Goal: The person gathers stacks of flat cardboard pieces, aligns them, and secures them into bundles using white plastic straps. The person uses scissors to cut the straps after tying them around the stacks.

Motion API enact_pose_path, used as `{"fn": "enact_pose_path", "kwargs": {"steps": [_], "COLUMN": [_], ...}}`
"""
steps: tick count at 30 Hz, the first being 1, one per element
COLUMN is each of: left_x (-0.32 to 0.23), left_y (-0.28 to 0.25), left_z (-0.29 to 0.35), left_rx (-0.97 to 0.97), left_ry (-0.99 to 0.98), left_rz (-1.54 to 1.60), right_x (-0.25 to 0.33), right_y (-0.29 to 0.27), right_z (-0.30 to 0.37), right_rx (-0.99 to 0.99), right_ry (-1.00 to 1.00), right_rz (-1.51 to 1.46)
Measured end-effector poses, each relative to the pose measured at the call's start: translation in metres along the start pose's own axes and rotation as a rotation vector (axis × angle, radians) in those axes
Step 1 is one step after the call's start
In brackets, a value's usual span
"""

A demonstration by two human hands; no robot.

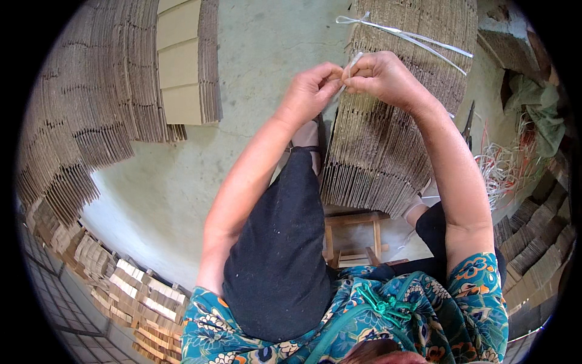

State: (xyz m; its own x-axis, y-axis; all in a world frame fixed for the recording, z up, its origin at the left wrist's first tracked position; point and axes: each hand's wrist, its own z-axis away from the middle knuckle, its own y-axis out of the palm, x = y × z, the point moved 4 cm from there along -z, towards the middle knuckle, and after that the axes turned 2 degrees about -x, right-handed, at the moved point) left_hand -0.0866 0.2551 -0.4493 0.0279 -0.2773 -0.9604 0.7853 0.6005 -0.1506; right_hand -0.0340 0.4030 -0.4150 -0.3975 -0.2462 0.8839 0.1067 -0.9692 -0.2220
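Observation:
My left hand (310,92) and my right hand (388,77) meet near the left edge of a long stack of corrugated cardboard pieces (377,145). Both have their fingers pinched on a white plastic strap (353,62), whose short end sticks up between them. Farther along the same stack, another white strap (418,40) lies across the top, with a loop at its left and two loose tails to the right. The stack stands on edge between my legs, and part of it is hidden under my right forearm.
A wooden stool (377,235) stands at the near end of the stack. To the right lie dark scissors (468,124), a tangle of strap scraps (510,167) and a green cloth (539,112). Grey cardboard stacks (100,79) and tan cardboard pieces (180,67) fill the left.

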Motion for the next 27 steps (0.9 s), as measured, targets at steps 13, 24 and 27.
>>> {"fn": "enact_pose_path", "kwargs": {"steps": [13,24,27], "left_x": [0.005,0.006,0.003], "left_y": [0.008,0.003,0.003], "left_z": [-0.001,-0.009,-0.01], "left_rx": [-0.034,-0.021,-0.019], "left_ry": [-0.125,-0.169,-0.146], "left_rz": [0.25,0.312,0.22], "right_x": [0.015,0.002,0.003], "right_y": [0.025,0.023,0.02], "right_z": [0.013,0.018,0.02], "right_rx": [-0.43,-0.647,-0.639], "right_ry": [-0.371,-0.433,-0.399], "right_rz": [0.75,0.601,0.572]}}
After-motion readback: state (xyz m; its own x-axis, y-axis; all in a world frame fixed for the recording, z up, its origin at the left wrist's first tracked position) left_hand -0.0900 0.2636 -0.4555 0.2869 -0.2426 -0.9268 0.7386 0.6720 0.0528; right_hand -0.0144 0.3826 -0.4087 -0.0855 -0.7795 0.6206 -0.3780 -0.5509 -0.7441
